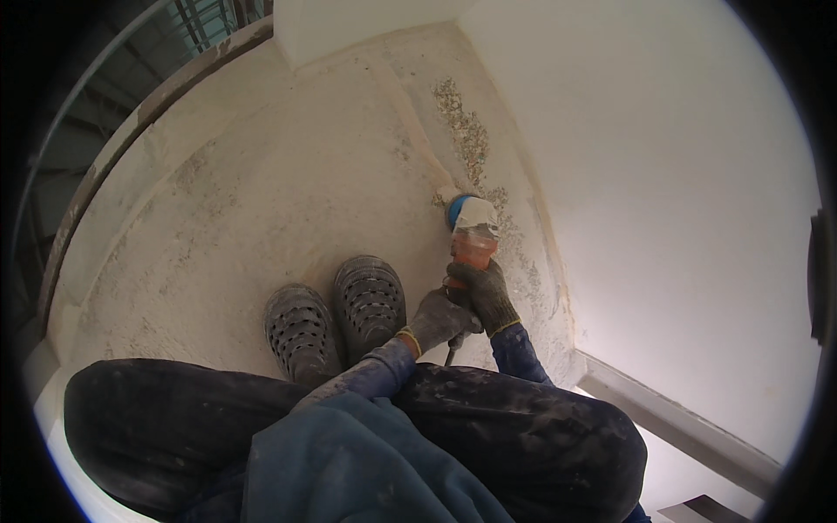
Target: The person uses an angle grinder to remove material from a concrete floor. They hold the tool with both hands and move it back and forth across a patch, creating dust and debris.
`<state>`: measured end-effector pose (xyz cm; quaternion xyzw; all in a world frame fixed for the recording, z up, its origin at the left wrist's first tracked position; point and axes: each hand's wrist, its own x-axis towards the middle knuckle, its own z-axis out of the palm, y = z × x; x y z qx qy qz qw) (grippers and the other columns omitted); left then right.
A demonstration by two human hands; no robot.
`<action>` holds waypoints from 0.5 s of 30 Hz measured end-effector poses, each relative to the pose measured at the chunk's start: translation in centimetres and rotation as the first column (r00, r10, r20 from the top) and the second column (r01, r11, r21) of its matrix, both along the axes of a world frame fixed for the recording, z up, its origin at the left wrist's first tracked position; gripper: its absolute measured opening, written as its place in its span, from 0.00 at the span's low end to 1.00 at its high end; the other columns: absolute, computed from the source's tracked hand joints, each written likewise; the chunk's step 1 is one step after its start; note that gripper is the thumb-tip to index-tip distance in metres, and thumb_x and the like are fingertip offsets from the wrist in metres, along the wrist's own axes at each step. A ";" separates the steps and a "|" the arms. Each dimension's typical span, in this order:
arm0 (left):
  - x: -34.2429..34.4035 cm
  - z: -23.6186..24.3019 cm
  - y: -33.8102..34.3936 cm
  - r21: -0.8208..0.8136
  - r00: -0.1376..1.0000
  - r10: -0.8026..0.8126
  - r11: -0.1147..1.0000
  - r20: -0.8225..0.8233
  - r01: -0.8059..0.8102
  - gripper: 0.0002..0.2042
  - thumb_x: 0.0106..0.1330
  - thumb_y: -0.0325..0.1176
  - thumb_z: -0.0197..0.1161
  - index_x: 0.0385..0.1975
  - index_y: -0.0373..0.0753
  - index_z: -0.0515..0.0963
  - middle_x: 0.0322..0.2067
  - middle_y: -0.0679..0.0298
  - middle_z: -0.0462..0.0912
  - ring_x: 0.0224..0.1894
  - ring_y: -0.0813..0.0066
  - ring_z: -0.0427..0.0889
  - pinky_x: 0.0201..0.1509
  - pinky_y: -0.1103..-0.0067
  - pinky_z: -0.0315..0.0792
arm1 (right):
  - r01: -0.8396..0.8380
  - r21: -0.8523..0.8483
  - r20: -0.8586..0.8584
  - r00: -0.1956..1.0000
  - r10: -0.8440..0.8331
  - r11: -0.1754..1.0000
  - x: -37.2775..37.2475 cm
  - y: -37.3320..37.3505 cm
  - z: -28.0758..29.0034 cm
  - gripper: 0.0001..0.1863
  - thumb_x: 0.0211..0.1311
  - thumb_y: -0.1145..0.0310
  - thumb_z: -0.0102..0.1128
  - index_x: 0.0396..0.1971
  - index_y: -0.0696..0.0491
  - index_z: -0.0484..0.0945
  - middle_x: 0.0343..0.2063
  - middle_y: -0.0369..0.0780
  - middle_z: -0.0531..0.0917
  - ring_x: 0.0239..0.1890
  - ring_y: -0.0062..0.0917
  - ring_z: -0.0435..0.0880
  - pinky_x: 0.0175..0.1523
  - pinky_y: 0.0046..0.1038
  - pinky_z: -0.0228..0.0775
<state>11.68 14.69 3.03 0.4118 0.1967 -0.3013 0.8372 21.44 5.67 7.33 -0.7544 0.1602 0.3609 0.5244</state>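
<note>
Both my gloved hands are closed around an orange angle grinder (473, 248), which points away from me over the dusty floor. My left hand (438, 320), in a grey glove with a yellow cuff, wraps the rear of its body near the cord. Farther forward, my right hand (485, 292) grips the body from the right side. A pale cover sits over the grinder's head, and a blue rim (459, 209) shows at its left. The head is down at the floor, beside a rough patch (465, 131) of exposed speckled aggregate.
A white wall (663, 174) rises along the right. My grey clogs (370, 301) stand on the dusty floor (288, 192) left of the grinder. At the far left, a curved raised edge (139, 113) borders a drop with a metal railing. A pale ledge (671, 414) runs at lower right.
</note>
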 end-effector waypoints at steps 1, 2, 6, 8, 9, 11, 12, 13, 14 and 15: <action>0.0 -0.3 -0.2 0.026 0.999 -0.031 0.999 0.023 0.030 0.12 0.52 0.32 0.79 0.30 0.37 0.83 0.21 0.64 0.85 0.17 0.71 0.83 0.23 0.73 0.77 | 0.036 0.000 -0.003 0.999 -0.036 0.999 -0.2 -0.5 -0.1 0.22 0.56 0.70 0.76 0.50 0.58 0.81 0.36 0.40 0.86 0.32 0.28 0.89 0.35 0.31 0.84; 0.1 -0.6 -0.4 0.056 0.997 -0.071 0.996 0.040 0.069 0.12 0.52 0.34 0.79 0.31 0.38 0.83 0.22 0.64 0.86 0.19 0.71 0.84 0.26 0.73 0.78 | 0.072 -0.018 -0.006 0.997 -0.072 0.997 -0.4 -0.9 -0.2 0.22 0.56 0.71 0.76 0.50 0.59 0.81 0.36 0.40 0.86 0.32 0.28 0.89 0.36 0.30 0.84; 0.0 -1.9 -1.2 0.237 0.966 -0.206 0.957 0.158 0.166 0.15 0.50 0.42 0.79 0.31 0.41 0.85 0.26 0.64 0.89 0.27 0.68 0.88 0.39 0.72 0.82 | 0.111 0.024 0.012 0.994 -0.112 0.993 -0.9 -2.0 -0.5 0.21 0.57 0.71 0.76 0.50 0.59 0.81 0.36 0.39 0.86 0.32 0.28 0.89 0.37 0.29 0.84; 0.0 -2.2 -1.6 0.334 0.962 -0.190 0.935 0.194 0.117 0.16 0.49 0.44 0.79 0.31 0.41 0.85 0.27 0.63 0.89 0.30 0.67 0.89 0.42 0.71 0.82 | 0.112 0.025 0.031 0.993 -0.112 0.993 -0.9 -2.0 -0.6 0.21 0.57 0.70 0.76 0.50 0.59 0.81 0.36 0.39 0.86 0.32 0.28 0.89 0.37 0.29 0.84; -0.1 -2.3 -1.7 0.383 0.960 -0.188 0.919 0.205 0.098 0.16 0.49 0.45 0.79 0.30 0.42 0.86 0.27 0.63 0.89 0.32 0.66 0.90 0.44 0.71 0.82 | 0.096 0.025 0.038 0.995 -0.097 0.995 -0.8 -2.0 -0.7 0.21 0.57 0.70 0.76 0.50 0.59 0.81 0.36 0.39 0.86 0.32 0.28 0.89 0.37 0.29 0.84; 0.0 -2.3 -1.6 0.357 0.966 -0.165 0.930 0.199 0.086 0.16 0.49 0.45 0.79 0.31 0.42 0.86 0.27 0.63 0.89 0.31 0.67 0.90 0.43 0.71 0.82 | 0.057 0.016 0.063 0.996 -0.058 0.998 -0.6 -1.9 -1.0 0.22 0.57 0.70 0.76 0.50 0.58 0.81 0.36 0.40 0.86 0.33 0.28 0.89 0.38 0.29 0.84; 0.0 -2.3 -1.5 0.337 0.968 -0.160 0.937 0.191 0.089 0.16 0.49 0.45 0.79 0.31 0.42 0.86 0.27 0.62 0.89 0.31 0.67 0.90 0.43 0.71 0.82 | 0.075 0.040 0.044 0.996 -0.076 0.996 -0.6 -1.8 -1.1 0.22 0.57 0.70 0.76 0.50 0.58 0.81 0.36 0.39 0.86 0.33 0.28 0.89 0.38 0.30 0.84; 0.0 -2.2 -1.4 0.304 0.975 -0.152 0.948 0.164 0.097 0.16 0.49 0.45 0.79 0.31 0.41 0.85 0.27 0.62 0.89 0.31 0.67 0.90 0.43 0.71 0.82 | 0.083 0.055 0.036 0.996 -0.085 0.995 -0.6 -1.8 -1.2 0.22 0.57 0.69 0.76 0.50 0.58 0.81 0.36 0.39 0.86 0.33 0.28 0.89 0.38 0.30 0.84; 0.1 -2.1 -1.2 0.264 0.980 -0.149 0.958 0.133 0.110 0.16 0.49 0.45 0.79 0.31 0.41 0.85 0.26 0.62 0.89 0.30 0.67 0.89 0.42 0.72 0.82 | 0.076 0.074 0.032 0.996 -0.079 0.994 -0.5 -1.9 -1.3 0.22 0.57 0.69 0.76 0.50 0.58 0.81 0.36 0.39 0.86 0.33 0.28 0.89 0.38 0.30 0.84; 0.1 -2.1 -1.2 0.222 0.984 -0.155 0.966 0.092 0.131 0.17 0.49 0.45 0.79 0.31 0.41 0.85 0.26 0.62 0.89 0.30 0.67 0.89 0.42 0.72 0.82 | 0.103 0.059 0.017 0.994 -0.104 0.993 -0.5 -2.0 -1.4 0.22 0.57 0.69 0.76 0.50 0.58 0.81 0.36 0.39 0.86 0.33 0.28 0.89 0.38 0.30 0.84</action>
